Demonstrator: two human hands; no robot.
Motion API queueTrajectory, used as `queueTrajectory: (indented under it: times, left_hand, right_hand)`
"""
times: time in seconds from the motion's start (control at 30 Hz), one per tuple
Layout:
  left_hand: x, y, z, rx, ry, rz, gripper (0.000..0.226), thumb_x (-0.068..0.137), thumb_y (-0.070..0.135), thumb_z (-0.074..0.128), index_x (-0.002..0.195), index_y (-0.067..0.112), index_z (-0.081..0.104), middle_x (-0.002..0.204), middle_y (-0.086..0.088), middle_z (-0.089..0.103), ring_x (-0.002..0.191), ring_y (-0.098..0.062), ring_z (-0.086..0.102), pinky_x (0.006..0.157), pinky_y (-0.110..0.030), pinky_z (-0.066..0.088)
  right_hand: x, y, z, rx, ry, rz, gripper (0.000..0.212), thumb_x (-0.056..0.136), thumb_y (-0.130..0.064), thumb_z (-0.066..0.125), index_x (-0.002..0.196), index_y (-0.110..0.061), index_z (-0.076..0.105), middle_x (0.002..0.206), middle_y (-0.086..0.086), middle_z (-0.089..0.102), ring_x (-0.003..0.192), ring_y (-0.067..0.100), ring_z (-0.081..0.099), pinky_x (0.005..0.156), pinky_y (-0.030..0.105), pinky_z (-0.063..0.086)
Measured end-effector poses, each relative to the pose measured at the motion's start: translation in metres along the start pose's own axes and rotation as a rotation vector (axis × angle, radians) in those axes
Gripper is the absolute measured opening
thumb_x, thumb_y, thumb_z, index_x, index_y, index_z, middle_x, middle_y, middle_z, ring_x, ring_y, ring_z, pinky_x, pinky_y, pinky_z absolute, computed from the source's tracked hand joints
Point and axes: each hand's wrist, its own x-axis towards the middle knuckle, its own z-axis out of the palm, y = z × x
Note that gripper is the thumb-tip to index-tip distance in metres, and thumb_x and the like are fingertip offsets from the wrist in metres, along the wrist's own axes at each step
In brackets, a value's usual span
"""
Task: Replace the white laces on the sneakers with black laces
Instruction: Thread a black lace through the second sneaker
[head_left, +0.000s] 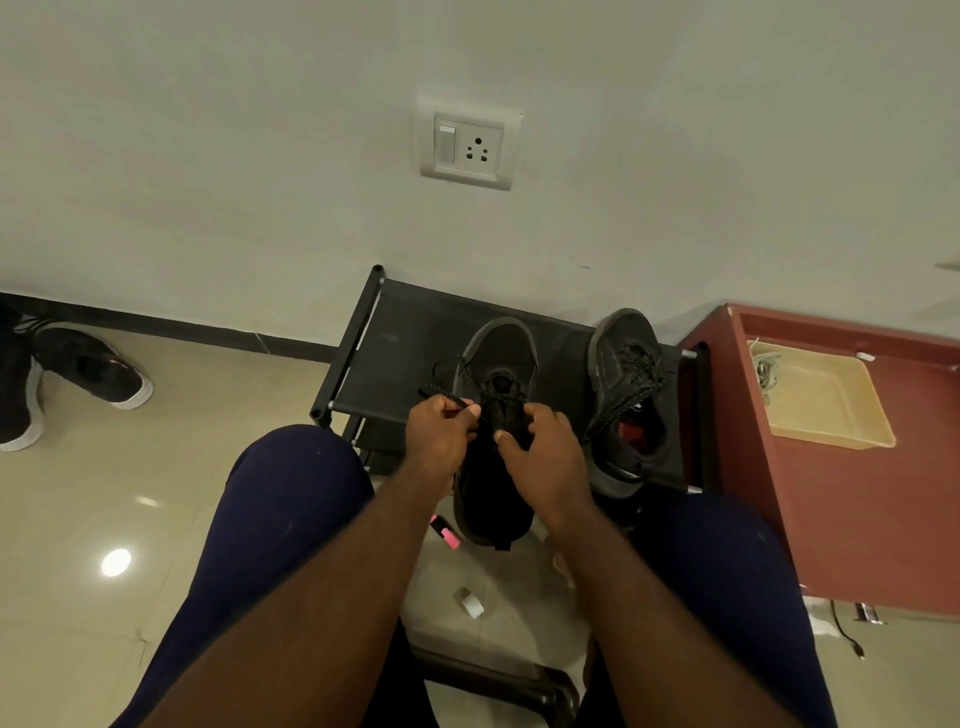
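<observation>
We hold a dark sneaker (496, 364), toe pointing away, on the black shoe rack (410, 332). A black lace (441, 395) crisscrosses its eyelets just beyond our fingers. Our left hand (439, 431) pinches a loose end of the lace between thumb and forefinger. Our right hand (543, 457) curls round the sneaker's throat. Right of the fingers stands a second sneaker (623, 395), already black-laced.

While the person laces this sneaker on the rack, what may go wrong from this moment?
1. The sneaker hangs over the front edge of the rack; a hard pull may drag it off to the floor.
2. The left hand pinches the black lace near its end, so the lace may slip from the fingers.
</observation>
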Motion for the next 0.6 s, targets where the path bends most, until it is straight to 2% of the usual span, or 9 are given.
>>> queueTrajectory:
  times: [0.07,0.17,0.3,0.4,0.5,0.6]
  left_hand:
    - [0.000,0.002,0.000,-0.040,-0.007,-0.014,0.006,0.095,0.006,0.062,0.089,0.008,0.063,0.093,-0.012,0.069,0.087,-0.021,0.068,0.076,-0.030,0.059]
    - [0.001,0.005,0.000,-0.091,-0.010,-0.033,0.008,0.097,0.008,0.059,0.090,0.011,0.061,0.091,-0.011,0.070,0.082,-0.018,0.068,0.071,-0.026,0.058]
    - [0.003,0.006,0.000,-0.109,0.022,-0.021,0.005,0.097,0.008,0.060,0.093,0.011,0.062,0.090,-0.012,0.071,0.077,-0.016,0.068,0.069,-0.026,0.058]
    - [0.004,0.008,0.001,-0.092,0.026,0.000,0.006,0.094,0.005,0.063,0.094,0.010,0.063,0.089,-0.009,0.070,0.078,-0.014,0.068,0.071,-0.026,0.058]
    - [0.004,0.007,0.001,-0.021,0.027,0.048,0.008,0.092,0.002,0.065,0.094,0.009,0.065,0.086,-0.005,0.069,0.081,-0.017,0.069,0.076,-0.028,0.059]
    - [0.004,0.007,-0.001,0.062,0.030,0.091,0.009,0.091,0.003,0.067,0.091,0.012,0.065,0.086,-0.006,0.070,0.083,-0.019,0.070,0.078,-0.032,0.059]
  right_hand:
    - [0.007,0.007,0.001,0.036,-0.062,0.018,0.056,0.094,-0.038,0.065,0.143,-0.017,0.050,0.132,0.005,0.050,0.121,0.022,0.054,0.101,0.041,0.049]
    - [0.008,0.013,0.004,0.104,-0.034,-0.008,0.051,0.095,-0.036,0.064,0.142,-0.020,0.054,0.128,0.005,0.051,0.118,0.021,0.055,0.102,0.042,0.049]
    - [0.003,0.012,0.010,0.120,-0.002,-0.041,0.035,0.094,-0.032,0.066,0.128,-0.024,0.062,0.116,-0.003,0.050,0.110,0.018,0.055,0.097,0.039,0.050]
    - [-0.001,0.012,0.012,0.119,0.048,-0.060,0.025,0.093,-0.028,0.067,0.118,-0.023,0.065,0.116,-0.004,0.052,0.111,0.016,0.054,0.096,0.037,0.050]
    - [-0.003,0.009,0.012,0.019,0.024,-0.101,0.027,0.096,-0.024,0.060,0.123,-0.023,0.065,0.124,-0.001,0.050,0.117,0.017,0.050,0.098,0.037,0.048]
    - [-0.005,0.003,0.012,-0.179,0.013,-0.145,0.030,0.100,-0.023,0.051,0.126,-0.025,0.066,0.136,0.002,0.046,0.124,0.021,0.043,0.097,0.039,0.047]
